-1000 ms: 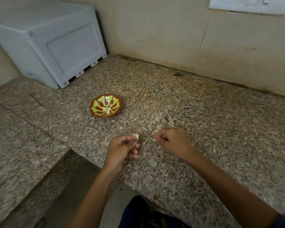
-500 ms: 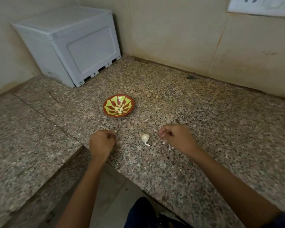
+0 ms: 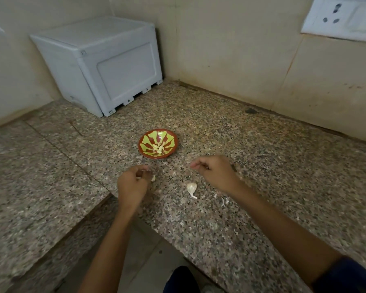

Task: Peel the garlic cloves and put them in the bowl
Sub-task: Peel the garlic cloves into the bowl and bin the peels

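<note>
Garlic peeling at the granite counter

The left hand [image 3: 133,183] has its fingers curled round a small pale clove [image 3: 153,178] that peeks out at its fingertips. The right hand [image 3: 215,173] hovers with fingers bent and pinched together; what it pinches, if anything, I cannot tell. 1 unpeeled garlic clove [image 3: 191,188] lies on the counter [image 3: 262,166] between the hands, with skin scraps [image 3: 222,201] just beside it. The red-and-yellow bowl [image 3: 145,150] beyond holds several peeled cloves [image 3: 159,147]

Bowl [image 3: 158,146] behind hands; garlic clove [image 3: 191,188] on counter [image 3: 262,176] between them.
</note>
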